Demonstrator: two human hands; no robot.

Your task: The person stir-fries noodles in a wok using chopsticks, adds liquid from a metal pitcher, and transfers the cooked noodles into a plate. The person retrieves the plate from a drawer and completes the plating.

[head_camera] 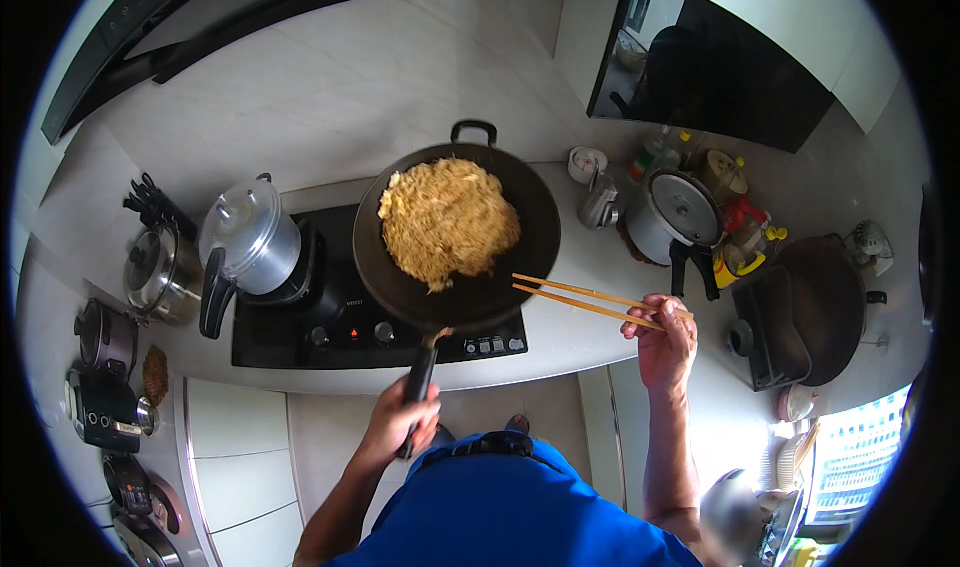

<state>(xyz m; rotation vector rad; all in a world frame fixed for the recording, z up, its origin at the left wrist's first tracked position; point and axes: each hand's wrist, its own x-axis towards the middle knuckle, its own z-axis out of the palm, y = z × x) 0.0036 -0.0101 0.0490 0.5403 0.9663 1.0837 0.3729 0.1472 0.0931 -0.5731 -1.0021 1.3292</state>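
Note:
My left hand [403, 419] grips the black handle [421, 379] of a large dark wok [536, 214], which is over the right side of the gas hob. A heap of brown fried noodles [450, 218], with paler bits among them, fills the upper left of the wok; it looks slightly blurred. In my right hand [666, 338] is a pair of wooden chopsticks [581, 303]. Their tips are apart, over the wok's right rim and clear of the noodles.
An aluminium pressure cooker [251, 240] occupies the left of the black hob [330, 353]. Right of the wok stand a metal pot [667, 218], a moka pot [598, 205] and several bottles [739, 244]. Another dark wok [817, 304] rests farther right. A range hood [300, 8] hangs above.

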